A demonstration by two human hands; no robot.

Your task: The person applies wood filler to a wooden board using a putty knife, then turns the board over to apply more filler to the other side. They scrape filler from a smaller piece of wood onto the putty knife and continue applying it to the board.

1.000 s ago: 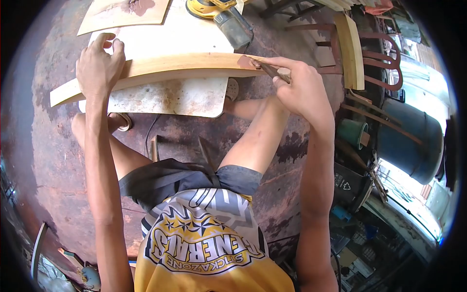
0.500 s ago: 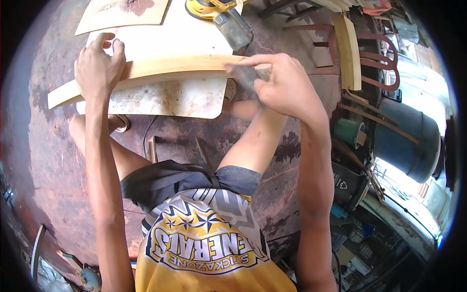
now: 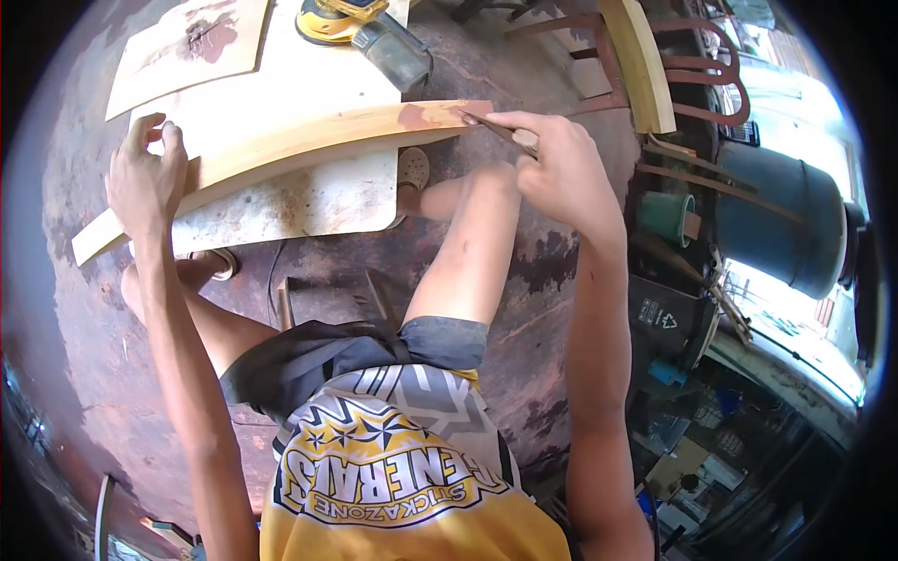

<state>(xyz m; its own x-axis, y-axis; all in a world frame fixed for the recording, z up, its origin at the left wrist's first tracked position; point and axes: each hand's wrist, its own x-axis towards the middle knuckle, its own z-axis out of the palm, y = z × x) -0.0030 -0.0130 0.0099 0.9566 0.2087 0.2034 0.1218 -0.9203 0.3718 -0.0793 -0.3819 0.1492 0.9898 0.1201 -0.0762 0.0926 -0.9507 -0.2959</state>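
Note:
A long, curved wooden piece (image 3: 309,136) lies across a white board (image 3: 299,201) in front of my knees. Reddish-brown patches show on its top face near the right end. My right hand (image 3: 566,168) is closed around a putty knife (image 3: 500,131), whose blade tip touches the wood's right end. At the left part of the piece, my left hand (image 3: 150,173) rests against it with thumb and fingers curled around its edge. Beyond the wood, a thin plywood sheet (image 3: 187,56) carries a smear of reddish-brown paste.
A yellow and grey power sander (image 3: 374,42) sits at the board's far right. To the right are another curved wooden piece (image 3: 641,70), a red chair (image 3: 706,70), a green bucket (image 3: 666,217) and a blue drum (image 3: 781,220). A cord crosses the floor beneath the board.
The view has shifted to the right. My right hand and the putty knife have moved toward the wood's right end, where reddish-brown patches now show. My left hand still holds the wood.

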